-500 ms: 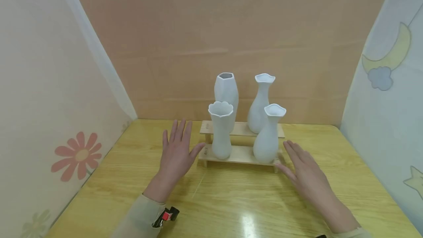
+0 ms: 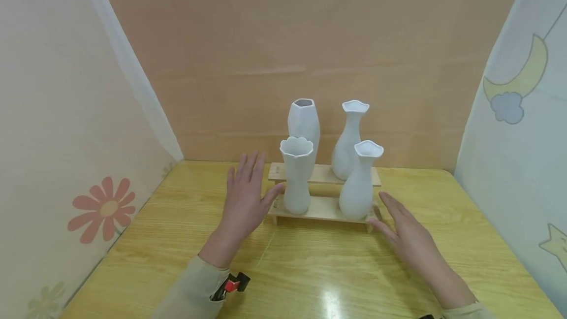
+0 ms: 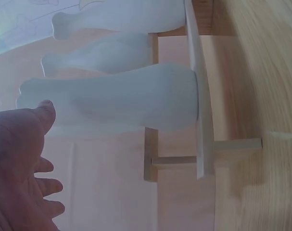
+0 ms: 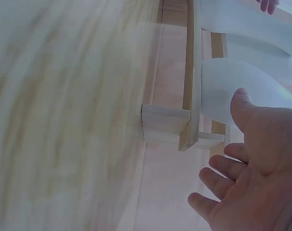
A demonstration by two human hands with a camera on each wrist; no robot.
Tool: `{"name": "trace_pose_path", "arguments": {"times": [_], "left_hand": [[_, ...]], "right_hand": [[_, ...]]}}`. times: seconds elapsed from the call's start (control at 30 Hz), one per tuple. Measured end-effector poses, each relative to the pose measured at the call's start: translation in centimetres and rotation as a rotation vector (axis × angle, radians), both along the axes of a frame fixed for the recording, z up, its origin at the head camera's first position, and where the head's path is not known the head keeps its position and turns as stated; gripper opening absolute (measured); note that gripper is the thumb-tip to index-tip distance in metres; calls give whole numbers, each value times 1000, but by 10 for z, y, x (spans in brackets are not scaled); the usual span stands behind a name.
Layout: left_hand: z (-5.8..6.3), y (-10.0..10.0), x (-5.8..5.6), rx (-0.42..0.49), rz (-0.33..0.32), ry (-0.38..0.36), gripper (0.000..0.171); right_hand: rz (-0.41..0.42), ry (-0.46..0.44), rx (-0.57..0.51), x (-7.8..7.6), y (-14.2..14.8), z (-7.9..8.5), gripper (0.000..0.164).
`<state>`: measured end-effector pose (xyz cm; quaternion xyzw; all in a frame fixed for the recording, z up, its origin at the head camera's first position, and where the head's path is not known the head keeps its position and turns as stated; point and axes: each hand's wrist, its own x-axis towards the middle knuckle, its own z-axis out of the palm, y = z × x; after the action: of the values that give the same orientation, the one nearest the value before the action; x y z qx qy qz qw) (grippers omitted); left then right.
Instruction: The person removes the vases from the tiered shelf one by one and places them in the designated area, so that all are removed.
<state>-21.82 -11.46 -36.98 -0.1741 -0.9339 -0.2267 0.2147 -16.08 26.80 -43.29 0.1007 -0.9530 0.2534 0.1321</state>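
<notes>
Four white vases would be a count, so I name them singly: on the lower step of a two-tier wooden stand (image 2: 325,207) are a scalloped-rim vase (image 2: 297,176) at left and a round-bellied vase (image 2: 357,191) at right. Behind, on the upper step, stand a faceted vase (image 2: 304,122) and a slender-necked vase (image 2: 347,146). My left hand (image 2: 245,203) is spread beside the scalloped-rim vase, its thumb close to it. Near the stand's right end is my right hand (image 2: 409,235), fingers extended, palm toward the round-bellied vase. Neither hand holds anything.
The stand rests on a wood-grain table (image 2: 310,270). A plain peach backdrop (image 2: 248,63) rises behind it. Patterned white panels flank both sides, with a red flower (image 2: 106,209) on the left and a moon (image 2: 522,75) on the right.
My left hand has moved right and slightly forward, nearer the scalloped-rim vase. The right hand has barely shifted. The vases and stand stay in place.
</notes>
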Motion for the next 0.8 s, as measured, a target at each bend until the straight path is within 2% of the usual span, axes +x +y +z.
{"name": "trace_pose_path", "arguments": {"times": [0.27,0.67,0.8], "left_hand": [[8,10,-2,63,-27,2,90],[21,26,-1,232,-105,-72,90],[24,31,0,287,-98,-100,90]], "right_hand": [[9,-74,-86,-9,4,-4,81],[51,-157,-223,-21,10,-8,80],[71,-180,-280,-22,10,-12,77]]}}
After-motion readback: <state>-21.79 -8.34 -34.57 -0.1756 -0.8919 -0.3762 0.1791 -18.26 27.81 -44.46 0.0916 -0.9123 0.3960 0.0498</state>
